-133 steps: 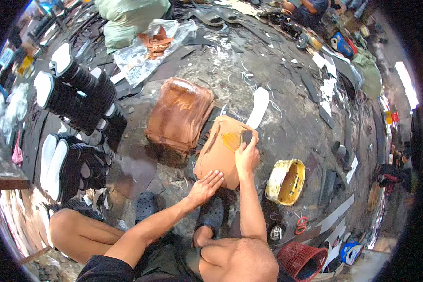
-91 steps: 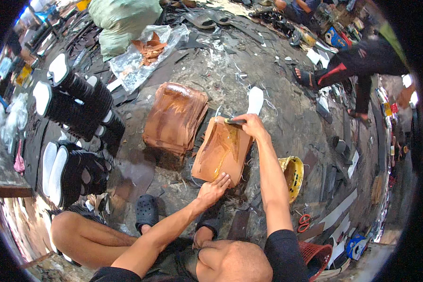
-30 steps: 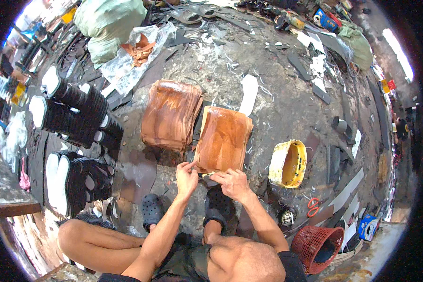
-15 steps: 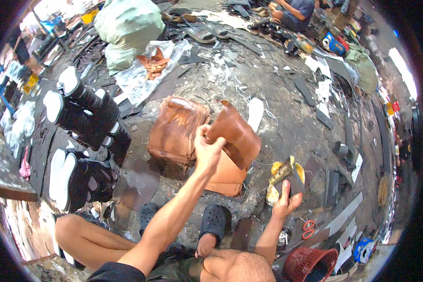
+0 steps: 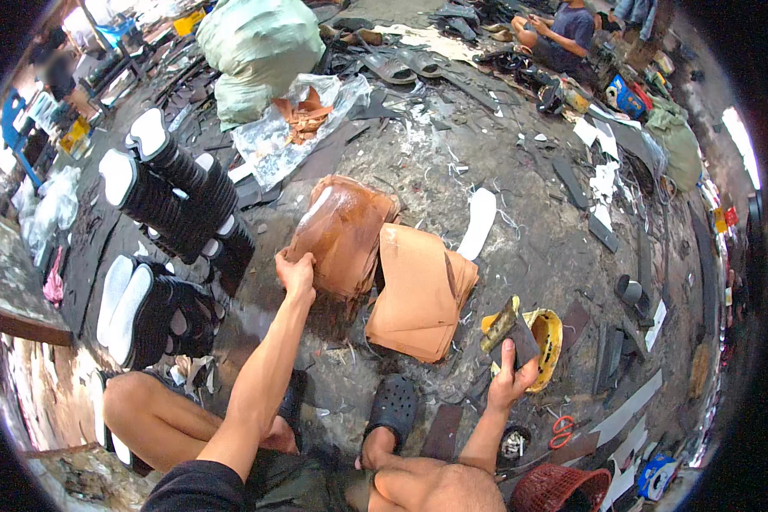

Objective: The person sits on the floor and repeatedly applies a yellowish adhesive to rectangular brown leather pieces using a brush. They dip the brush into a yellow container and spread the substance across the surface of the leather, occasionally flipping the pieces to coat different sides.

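Note:
Beyond my feet sits a stack of shiny brown leather sheets [image 5: 337, 224], and my left hand [image 5: 297, 275] pinches the near left edge of its top sheet. To its right lies a second stack of leather pieces [image 5: 414, 294], paler tan and matt side up. My right hand [image 5: 514, 375] grips a dark flat spreader [image 5: 521, 339] whose far end is smeared with yellow glue. The spreader is held over the left side of a yellow-crusted glue tub [image 5: 551, 348]; whether they touch I cannot tell.
Black soles with white faces [image 5: 175, 200] are stacked at left. A white insole-shaped piece [image 5: 480, 224] lies beyond the tan stack. Red-handled scissors [image 5: 561, 432] and a red basket [image 5: 559, 488] are at lower right. Another person [image 5: 563, 36] sits far off.
My left hand has left the sheet it was laying on the right stack, now lying flat, and moved left onto the brown stack. My right hand still holds the spreader near the tub.

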Available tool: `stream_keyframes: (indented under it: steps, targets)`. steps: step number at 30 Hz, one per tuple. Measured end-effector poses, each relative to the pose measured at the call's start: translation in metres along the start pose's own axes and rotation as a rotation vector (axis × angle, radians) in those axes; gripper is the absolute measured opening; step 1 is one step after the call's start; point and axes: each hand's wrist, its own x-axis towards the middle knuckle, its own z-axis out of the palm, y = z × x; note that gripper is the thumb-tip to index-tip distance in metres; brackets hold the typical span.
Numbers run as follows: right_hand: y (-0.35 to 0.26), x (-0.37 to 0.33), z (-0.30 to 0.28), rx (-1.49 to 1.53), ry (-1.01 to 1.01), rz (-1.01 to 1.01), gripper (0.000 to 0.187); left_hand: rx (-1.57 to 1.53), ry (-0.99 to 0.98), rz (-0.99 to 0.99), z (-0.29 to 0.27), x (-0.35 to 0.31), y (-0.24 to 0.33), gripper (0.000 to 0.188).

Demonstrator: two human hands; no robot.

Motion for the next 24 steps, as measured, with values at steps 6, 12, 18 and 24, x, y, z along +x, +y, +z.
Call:
stream_keyframes:
  steps: [6,12,18,24]
  targets:
    - [-0.010,0.016,-0.002,-0.035,0.000,-0.076,0.026,0.373,0.014,0.894,0.009,-0.133,0.001,0.073]
    - [-0.045,0.062,0.067,0.034,-0.188,-0.075,0.041,1.109,-1.040,1.308,0.007,-0.170,-0.060,0.067]
    - [0.022,0.101,0.103,-0.262,-0.333,0.041,0.035,1.009,-1.207,1.363,-0.023,-0.174,-0.092,0.057]
    - [0.082,0.037,0.129,-1.045,-0.353,0.274,0.053,0.886,-1.177,1.382,-0.043,-0.160,-0.103,0.053]
